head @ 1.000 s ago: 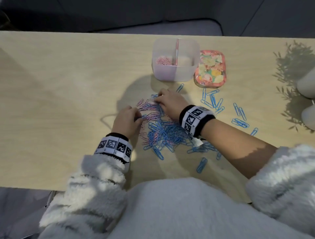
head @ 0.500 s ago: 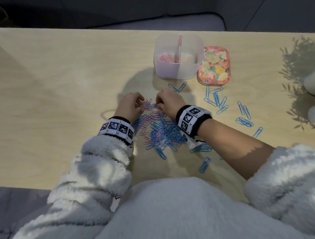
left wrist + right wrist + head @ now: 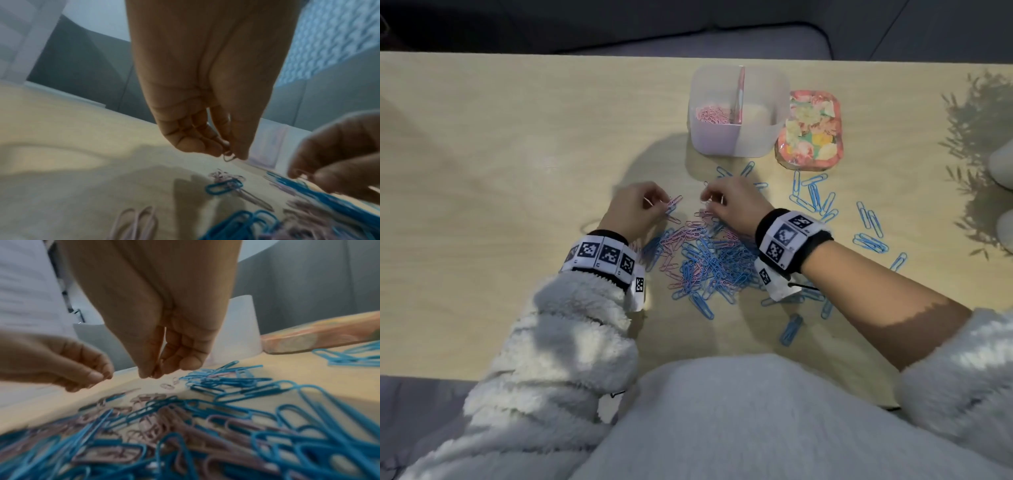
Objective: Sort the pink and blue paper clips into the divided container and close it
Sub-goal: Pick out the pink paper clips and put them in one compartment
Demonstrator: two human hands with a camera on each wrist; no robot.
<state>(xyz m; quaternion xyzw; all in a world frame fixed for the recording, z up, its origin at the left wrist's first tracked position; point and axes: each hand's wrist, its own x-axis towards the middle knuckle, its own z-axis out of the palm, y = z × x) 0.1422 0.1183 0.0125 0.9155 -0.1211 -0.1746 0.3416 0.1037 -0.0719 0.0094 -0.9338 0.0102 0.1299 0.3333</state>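
My left hand pinches a few pink paper clips between thumb and curled fingers, lifted just off the desk; the left wrist view shows a pink loop poking out below my fingertips. My right hand is curled over the far edge of the mixed pile, thumb and fingers closed on something thin, but I cannot tell for sure from the blur whether a clip is caught there.

The divided container stands open beyond my hands, with pink clips already in its left compartment; the right one looks bare. Its flowered lid lies just beside it to the right, and loose blue paper clips are scattered near it.

These clips should be almost weightless, springy wire with a slick coating, and they hook into each other readily. I judge it best to take each one by its rounded end with the fingertips and lift slowly, so that a tangled blue one drops away rather than riding along into the pink side.
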